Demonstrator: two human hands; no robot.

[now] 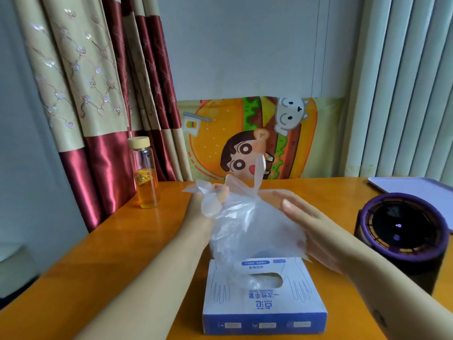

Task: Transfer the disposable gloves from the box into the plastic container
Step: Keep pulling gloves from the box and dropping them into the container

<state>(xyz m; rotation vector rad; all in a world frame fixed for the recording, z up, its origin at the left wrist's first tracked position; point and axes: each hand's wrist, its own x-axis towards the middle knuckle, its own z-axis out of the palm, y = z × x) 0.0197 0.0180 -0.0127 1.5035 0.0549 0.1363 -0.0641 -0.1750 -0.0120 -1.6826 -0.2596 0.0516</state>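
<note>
Nearest, at six o'clock, the box (264, 298) sits on the surface (98, 253). The clear gloves (245, 224) rise from its slot toward twelve, long axis near upright. The left hand (196, 204) has its grip bunched round their top at eleven. The right hand (311, 224), fingers straight, touches them at three. I cannot tell which thing is the container.

See-through gloves (247, 217) held up over their box (264, 305).
The gloves are thin, clear and crinkly, bunched in a puffy clump in the air just above the far end of the box. One thin piece sticks straight up. The box is blue and white with glove drawings. It lies flat on the desk (122, 241), and more clear plastic shows in its oval hole.
</note>
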